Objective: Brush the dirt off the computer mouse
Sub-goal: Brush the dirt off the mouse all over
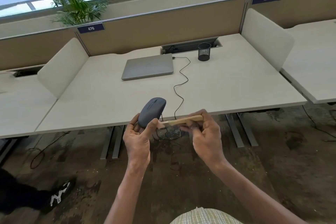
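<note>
Just below centre of the frame, the left hand (136,137) is gripping the computer mouse (151,112), thumb curled over its near flank and fingers wrapped behind it. The mouse is being held in the air, off the desk (227,87), button side turned up and toward the camera, its nose pointing to the upper right. To its right, the right hand (206,135) is pinching the pale wooden brush (181,120) along its handle, fingers curled beneath and thumb on top. The brush is lying nearly level, its left end reaching the lower right edge of the mouse.

Judged from this arrangement, the brushing step itself is in progress or just starting: tool and mouse are meeting at one edge only. The next move appears to be calling for short strokes across the top shell and around the wheel groove, with the left hand turning the mouse to present each face.

Bristles are too blurred to be made out, so actual contact cannot be confirmed. No dirt is discernible on the dark shell. Fingertips of both hands are being hidden behind the objects, and the mouse cable (179,87) is disappearing behind the brush.
</note>
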Available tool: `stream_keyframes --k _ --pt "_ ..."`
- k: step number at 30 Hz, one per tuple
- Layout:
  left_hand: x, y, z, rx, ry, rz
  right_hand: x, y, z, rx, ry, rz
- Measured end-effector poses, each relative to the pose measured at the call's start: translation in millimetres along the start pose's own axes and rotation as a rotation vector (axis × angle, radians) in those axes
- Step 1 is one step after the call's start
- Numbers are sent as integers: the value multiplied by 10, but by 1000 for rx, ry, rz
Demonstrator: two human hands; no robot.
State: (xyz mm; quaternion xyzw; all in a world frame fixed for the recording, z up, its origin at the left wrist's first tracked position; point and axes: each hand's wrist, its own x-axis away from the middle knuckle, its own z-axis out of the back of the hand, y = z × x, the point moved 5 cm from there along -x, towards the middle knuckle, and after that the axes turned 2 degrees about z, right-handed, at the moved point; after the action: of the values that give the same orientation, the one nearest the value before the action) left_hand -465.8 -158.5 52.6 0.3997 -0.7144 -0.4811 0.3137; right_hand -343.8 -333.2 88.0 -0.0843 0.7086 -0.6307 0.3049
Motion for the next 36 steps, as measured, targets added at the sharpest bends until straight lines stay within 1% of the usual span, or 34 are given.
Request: stream_keyframes --k 1,3,5,8,10,12,15,17,20,23,27,32,36 --pt "0 8 -4 0 -4 1 41 23 -10 0 -23 -22" --pt "10 16 -17 -1 -12 2 28 27 3 -14 -17 -46" --pt "26 8 -40 -9 -25 0 -72 0 41 -62 57 -42" --pt "51 0 -53 -16 -30 -4 -246 -15 129 -123 218 -50" --pt "60 4 -56 -22 -35 -6 -276 -7 175 -150 266 -64" --pt "60 4 -57 -25 -30 -9 -192 -23 149 -134 213 -40" --pt "49 5 -48 -26 -20 -20 38 -53 42 -50 62 14" --pt "53 6 -43 -28 -22 -25 59 -81 36 -46 30 18" --pt "65 -19 -37 -21 -26 -11 -165 -81 144 -50 99 -6" --pt "73 -36 -39 -34 -40 -5 -398 -80 291 35 187 19" --pt "104 -18 -63 -78 -43 -28 -504 -54 448 46 258 55" --pt "144 4 -171 -139 15 -97 -495 10 548 13 266 39" --pt "182 4 -310 -171 114 -157 -502 5 624 57 233 45"
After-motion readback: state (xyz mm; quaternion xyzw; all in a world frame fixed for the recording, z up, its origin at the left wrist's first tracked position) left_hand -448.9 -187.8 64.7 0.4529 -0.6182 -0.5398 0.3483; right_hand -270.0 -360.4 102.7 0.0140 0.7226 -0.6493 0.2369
